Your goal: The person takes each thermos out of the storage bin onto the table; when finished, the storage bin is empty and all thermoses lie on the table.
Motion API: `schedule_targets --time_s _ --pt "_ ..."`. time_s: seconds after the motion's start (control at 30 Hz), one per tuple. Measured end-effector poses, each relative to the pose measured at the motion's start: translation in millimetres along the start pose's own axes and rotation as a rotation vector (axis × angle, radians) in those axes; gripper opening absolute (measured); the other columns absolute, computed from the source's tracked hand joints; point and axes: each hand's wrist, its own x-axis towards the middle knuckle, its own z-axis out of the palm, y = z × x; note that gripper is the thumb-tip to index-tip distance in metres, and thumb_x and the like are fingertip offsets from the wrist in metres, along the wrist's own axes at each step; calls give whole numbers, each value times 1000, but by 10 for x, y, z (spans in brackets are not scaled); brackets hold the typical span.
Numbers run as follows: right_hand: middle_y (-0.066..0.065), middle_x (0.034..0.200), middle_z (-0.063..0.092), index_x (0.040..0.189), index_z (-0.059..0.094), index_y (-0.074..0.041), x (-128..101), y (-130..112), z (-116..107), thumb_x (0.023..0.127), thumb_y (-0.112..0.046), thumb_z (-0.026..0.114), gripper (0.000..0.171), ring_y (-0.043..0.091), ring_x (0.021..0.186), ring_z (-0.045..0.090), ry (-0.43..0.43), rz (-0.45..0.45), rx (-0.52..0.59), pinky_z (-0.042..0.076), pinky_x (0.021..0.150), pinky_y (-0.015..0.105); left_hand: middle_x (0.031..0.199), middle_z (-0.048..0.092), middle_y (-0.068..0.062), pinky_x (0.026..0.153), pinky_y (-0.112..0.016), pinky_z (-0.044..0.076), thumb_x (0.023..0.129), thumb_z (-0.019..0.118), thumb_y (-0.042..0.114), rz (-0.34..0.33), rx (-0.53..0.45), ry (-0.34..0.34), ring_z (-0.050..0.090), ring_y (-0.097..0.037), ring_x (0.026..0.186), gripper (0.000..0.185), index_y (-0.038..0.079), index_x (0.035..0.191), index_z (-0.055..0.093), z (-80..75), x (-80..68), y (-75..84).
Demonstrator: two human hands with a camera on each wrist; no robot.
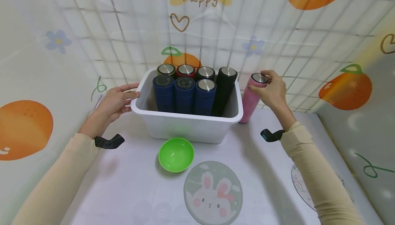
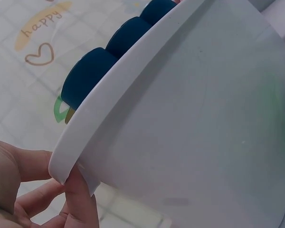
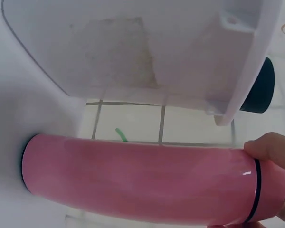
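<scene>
A white plastic tub (image 1: 188, 125) holds several upright thermos bottles, dark blue ones (image 1: 184, 95) in front and a tall black one (image 1: 224, 89) at its right end. My left hand (image 1: 115, 101) grips the tub's left rim, thumb above and fingers below, as the left wrist view shows. To the right of the tub, a pink thermos bottle (image 1: 250, 98) stands on the table, leaning slightly. My right hand (image 1: 273, 89) holds it round the top, near the silver lid. In the right wrist view, the pink bottle (image 3: 142, 180) is beside the tub's outer wall (image 3: 118, 52).
A green bowl (image 1: 176, 154) sits right in front of the tub. Nearer me lies a round rabbit-print mat (image 1: 213, 192). Behind the tub rises a wire grid covered by a printed sheet (image 1: 210, 29). A second round print (image 1: 300, 187) is partly under my right arm.
</scene>
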Motion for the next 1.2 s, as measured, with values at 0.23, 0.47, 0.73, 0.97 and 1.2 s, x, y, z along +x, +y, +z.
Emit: schedule_targets --time_s 0.23,0.47,0.73,0.97,1.2 --pt "19 128 61 136 56 -8 74 76 -14 77 -23 86 68 31 108 53 -61 -53 48 44 84 39 122 61 -4 76 -29 60 98 68 17 15 -22 5 69 -16 92 57 9 150 45 5 -8 -10" --pt "18 128 60 137 54 -8 141 132 -36 78 -13 85 67 30 112 55 -153 -73 113 45 85 35 110 68 2 73 -29 60 97 68 13 17 -83 -18 70 -15 89 60 6 150 43 -12 -18 -24" --pt "17 129 59 138 53 -8 144 180 -68 79 -13 85 68 30 113 53 -175 -75 131 44 86 37 107 69 2 72 -29 60 97 68 12 30 -98 -24 70 -15 87 60 5 150 42 13 -7 -12" --pt "15 128 60 138 54 -10 127 168 -95 79 -16 86 68 29 112 52 -170 -67 134 45 82 33 108 69 1 72 -29 60 96 69 13 26 -108 -33 70 -16 87 60 5 150 43 9 -4 8" --pt "13 131 58 139 55 -10 113 124 -111 78 -21 87 70 29 112 51 -176 -61 117 46 79 30 108 69 2 73 -29 60 97 68 12 10 -109 -37 70 -15 89 60 6 151 42 0 -15 -7"
